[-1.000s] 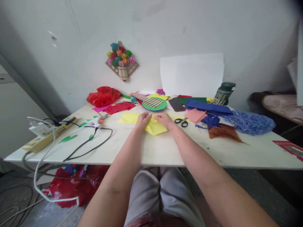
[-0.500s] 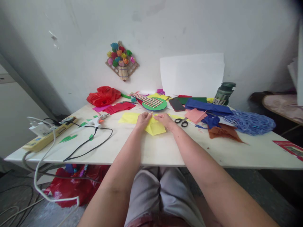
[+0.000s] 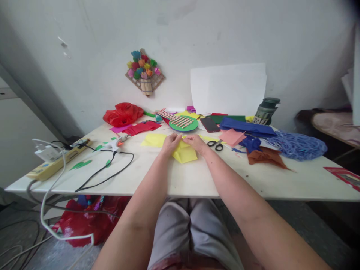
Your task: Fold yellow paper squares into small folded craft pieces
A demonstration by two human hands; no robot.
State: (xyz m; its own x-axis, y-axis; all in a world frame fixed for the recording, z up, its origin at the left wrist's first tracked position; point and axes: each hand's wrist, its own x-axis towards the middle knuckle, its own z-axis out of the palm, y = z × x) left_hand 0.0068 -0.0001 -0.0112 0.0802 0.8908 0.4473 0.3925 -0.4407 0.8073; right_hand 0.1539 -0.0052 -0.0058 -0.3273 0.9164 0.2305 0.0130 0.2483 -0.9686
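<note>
Hands meet at the middle of the counter (image 3: pixel 197 180) in the head view, the only view on offer. The left hand (image 3: pixel 170 144) and the right hand (image 3: pixel 197 143) are both pinching the far edge of the yellow paper (image 3: pixel 184 153), fingertips nearly touching each other, thumbs tucked over the fold. That paper lies flat on the counter just beneath the hands, one corner poking toward six o'clock.

And here's the change: a second ago the sheet spread wider toward the person, with a long point sticking out at five o'clock. Now it looks shorter and squarer, its near flap drawn in under the hands. My read is that a fold is being tightened and creased rather than begun. The hands themselves have barely shifted.

Round the clock from the paper: at three o'clock, black scissors (image 3: pixel 215 144) lie close by, untouched. Beyond them a pink sheet (image 3: pixel 232 137) and blue paper (image 3: pixel 247 128). At twelve o'clock sits a green woven disc (image 3: pixel 183 123), with a dark phone (image 3: pixel 210 124) beside it. At nine o'clock, a glue gun (image 3: pixel 116 143) trails its black cord (image 3: pixel 107 172) toward a power strip (image 3: pixel 56 163). A second yellow sheet (image 3: pixel 153 140) rests at ten o'clock, just beside the left hand.
</note>
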